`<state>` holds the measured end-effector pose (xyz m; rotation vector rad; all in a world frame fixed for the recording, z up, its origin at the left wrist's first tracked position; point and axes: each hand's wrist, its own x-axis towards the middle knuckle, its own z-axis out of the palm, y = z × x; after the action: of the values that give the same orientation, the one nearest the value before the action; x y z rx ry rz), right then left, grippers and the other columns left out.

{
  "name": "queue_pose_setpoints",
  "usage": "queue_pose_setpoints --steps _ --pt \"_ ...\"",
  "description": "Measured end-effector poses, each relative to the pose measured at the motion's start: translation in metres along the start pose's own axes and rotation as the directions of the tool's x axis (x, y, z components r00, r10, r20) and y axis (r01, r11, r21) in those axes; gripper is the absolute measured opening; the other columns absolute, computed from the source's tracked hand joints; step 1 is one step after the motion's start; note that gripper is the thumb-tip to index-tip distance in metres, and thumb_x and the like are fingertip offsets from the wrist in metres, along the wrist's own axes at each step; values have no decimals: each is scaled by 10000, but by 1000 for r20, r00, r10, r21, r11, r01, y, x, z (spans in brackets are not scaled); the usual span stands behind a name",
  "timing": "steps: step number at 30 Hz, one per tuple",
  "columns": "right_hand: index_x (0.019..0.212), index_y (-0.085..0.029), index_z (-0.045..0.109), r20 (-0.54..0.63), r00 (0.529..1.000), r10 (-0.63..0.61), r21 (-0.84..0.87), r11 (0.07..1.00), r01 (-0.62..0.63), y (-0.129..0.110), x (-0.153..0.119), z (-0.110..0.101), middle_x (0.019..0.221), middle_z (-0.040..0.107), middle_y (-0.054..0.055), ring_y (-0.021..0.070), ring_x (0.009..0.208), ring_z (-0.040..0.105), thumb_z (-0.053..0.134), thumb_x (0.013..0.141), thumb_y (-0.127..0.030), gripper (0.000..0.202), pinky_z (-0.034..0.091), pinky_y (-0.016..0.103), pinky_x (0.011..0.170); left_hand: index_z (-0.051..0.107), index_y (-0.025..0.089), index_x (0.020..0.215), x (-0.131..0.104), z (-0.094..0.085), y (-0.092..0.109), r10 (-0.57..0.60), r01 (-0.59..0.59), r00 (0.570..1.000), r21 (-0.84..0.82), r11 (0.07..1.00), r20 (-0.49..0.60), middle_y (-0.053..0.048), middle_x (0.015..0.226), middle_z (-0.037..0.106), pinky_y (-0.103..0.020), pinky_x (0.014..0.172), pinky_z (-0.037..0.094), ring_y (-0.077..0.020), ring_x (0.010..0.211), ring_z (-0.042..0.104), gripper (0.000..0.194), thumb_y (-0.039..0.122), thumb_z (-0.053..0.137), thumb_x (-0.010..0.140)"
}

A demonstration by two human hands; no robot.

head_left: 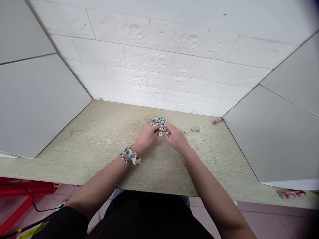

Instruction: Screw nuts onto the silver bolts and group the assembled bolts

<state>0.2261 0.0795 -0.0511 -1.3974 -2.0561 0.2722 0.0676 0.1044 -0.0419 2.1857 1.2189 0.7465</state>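
Both hands meet at a pile of silver bolts, nuts and washers (pixel 159 120) on the wooden tabletop (pixel 99 132). My left hand (pixel 147 136), with a lacy scrunchie and a chain bracelet at its wrist, has its fingers pinched on a small metal piece, partly hidden. My right hand (pixel 176 138) comes from the other side, thumb and forefinger closed round a small metal nut or washer beside a bolt. A flat washer (pixel 160 134) lies between the hands. Which piece each hand grips is hard to tell apart.
Right of the hands lie a loose nut (pixel 185 132) and two bolts (pixel 195 129). One red cylinder (pixel 217 121) rests by the right grey panel (pixel 279 132), another (pixel 291 194) near the front edge. A white brick-pattern wall (pixel 159 59) stands behind.
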Motion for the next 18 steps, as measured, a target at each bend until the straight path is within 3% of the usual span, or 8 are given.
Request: queue_pose_setpoints --steps 4,6,9,11,14,18 --pt "1063 -219 527 46 996 -74 11 997 74 0 0 6 977 586 32 148 888 524 405 843 -223 251 384 250 730 633 178 966 -1 2 2 33 -33 999 5 999 26 -29 880 644 -248 730 398 -150 754 558 257 207 422 822" --pt "956 -200 568 79 997 18 -61 998 -13 -1 0 5 877 605 38 151 803 534 376 869 -285 227 364 242 649 631 174 945 -2 2 4 35 -36 998 27 999 43 -30 880 643 -244 719 398 -150 762 557 249 207 415 825" --pt "633 -168 553 78 968 238 -219 951 -216 -5 -1 0 601 555 46 143 575 480 258 897 -436 478 258 246 513 632 162 906 -2 3 5 17 -21 998 57 998 62 -32 837 641 -238 681 393 -147 741 548 245 213 405 828" --pt "534 -161 489 47 952 302 -225 932 -284 -6 -2 -3 522 506 40 125 511 432 203 897 -478 560 211 246 486 631 159 908 -2 3 5 13 -17 998 60 998 59 -33 838 639 -234 667 389 -145 740 545 247 217 404 828" --pt "627 -166 503 4 966 260 -120 959 -258 -6 -2 -6 566 523 7 105 518 431 316 868 -462 425 234 224 490 631 155 910 -2 2 6 1 -4 998 63 998 55 -36 842 641 -238 659 390 -147 740 549 244 220 412 825" --pt "922 -191 527 25 995 99 -41 994 -98 -3 -1 1 780 580 5 115 638 500 463 802 -303 176 331 216 579 627 170 967 -2 1 6 8 -10 999 50 999 53 -38 875 646 -248 706 404 -153 760 561 257 181 425 808"
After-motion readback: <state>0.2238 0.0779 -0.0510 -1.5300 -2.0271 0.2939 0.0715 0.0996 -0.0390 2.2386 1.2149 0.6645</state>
